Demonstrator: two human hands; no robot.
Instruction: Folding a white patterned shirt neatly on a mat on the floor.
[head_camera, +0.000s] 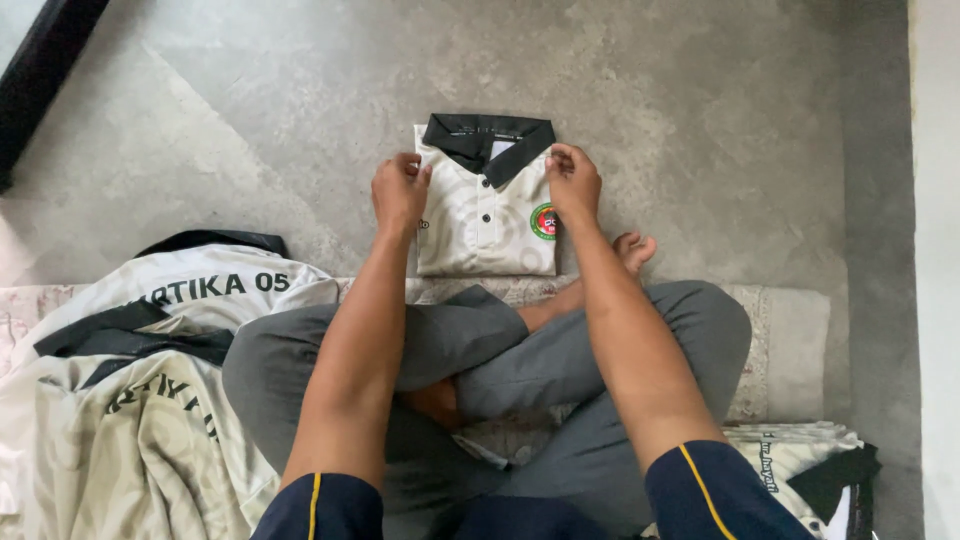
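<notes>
The left hand covers the left edge of the folded polo shirt; the right hand covers its right shoulder and part of the round chest badge. Fingertip contact beneath both hands cannot be seen. The shirt's near hem is hidden behind the grey trousers. The heap of unfolded shirts is cut off at the left and bottom edges. The stack of folded shirts is cut off at the bottom edge.

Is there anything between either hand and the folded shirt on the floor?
Nothing visible. The left hand and right hand already touch the side edges of the folded cream shirt on the grey floor.
</notes>
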